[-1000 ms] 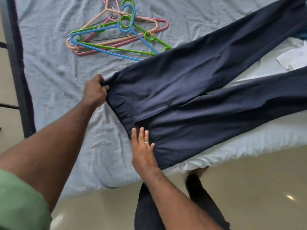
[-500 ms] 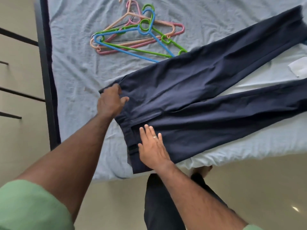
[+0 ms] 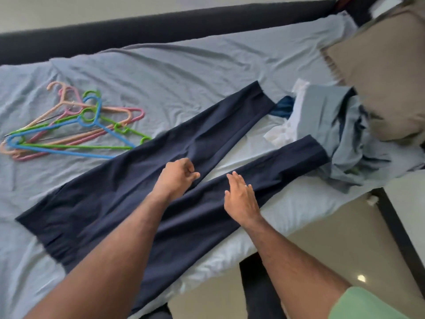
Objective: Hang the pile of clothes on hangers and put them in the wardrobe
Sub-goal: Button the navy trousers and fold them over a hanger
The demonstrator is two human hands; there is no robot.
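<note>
- Both hands have travelled from the waistband to mid-leg of the navy trousers (image 3: 128,199), which lie flat on the bed sheet (image 3: 184,72).
- Left hand (image 3: 176,178): fingers loosely curled at the inner leg edge; whether it pinches cloth cannot be told.
- Right hand (image 3: 241,199): fingers straight, smoothing the near leg, probably for folding.
- Hangers (image 3: 76,127) wait nearby; remaining clothes pile (image 3: 340,139) lies beyond the cuffs.

Trousers (image 3: 142,199) lie across the bed (image 3: 184,65), hangers (image 3: 76,127) behind-left, clothes pile (image 3: 340,134) at their right.

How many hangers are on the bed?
5, maybe more hidden: peach hanger, pink hanger, two green hangers, blue hanger, all tangled together left of the trousers.
</note>
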